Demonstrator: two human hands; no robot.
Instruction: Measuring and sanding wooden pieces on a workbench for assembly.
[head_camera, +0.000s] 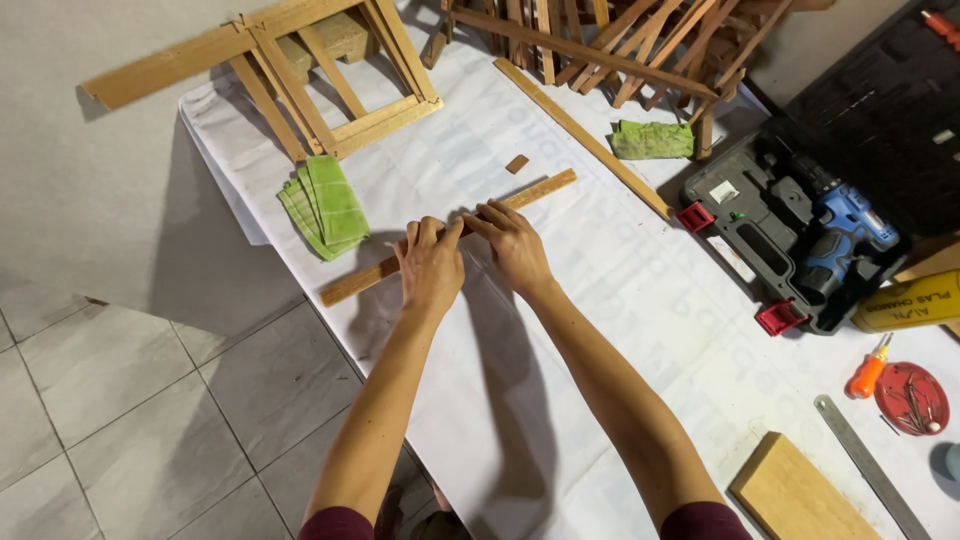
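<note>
- Wood strip (447, 237): long thin slat lying flat on the table (600, 300), diagonal, near the table's far-left side; its mid part is hidden under the hands.
- Left hand (432, 265): fingers curled down over the strip, grip closed on it, pressing it to the table.
- Right hand (512, 243): just beside the left, fingertips pinching/pressing the strip; grip also closed on it. Hands nearly touching.
- Risk (judgement): strip is thin, w/ long free ends either side; uneven pressure could make it pivot or slide on the slick sheet. Splinters poss. on bare fingers.
- Near: small wood chip (516, 164) just past the strip; folded green cloth (325, 205) to the left; second long slat (580, 135) further off.
- Further: wood frame (300, 75) hanging over the table's far corner, could tip off; pile of slatted frames (620, 40) at the back; another green cloth (652, 140).
- Right side: open tool case w/ blue cordless drill (845, 235), orange screwdriver (868, 372), red dish of screws (910, 398), steel ruler (868, 465), wood block (800, 495).
- Surface: table covered w/ white sheet. Room: pale wall, grey floor tiles (120, 420).
</note>
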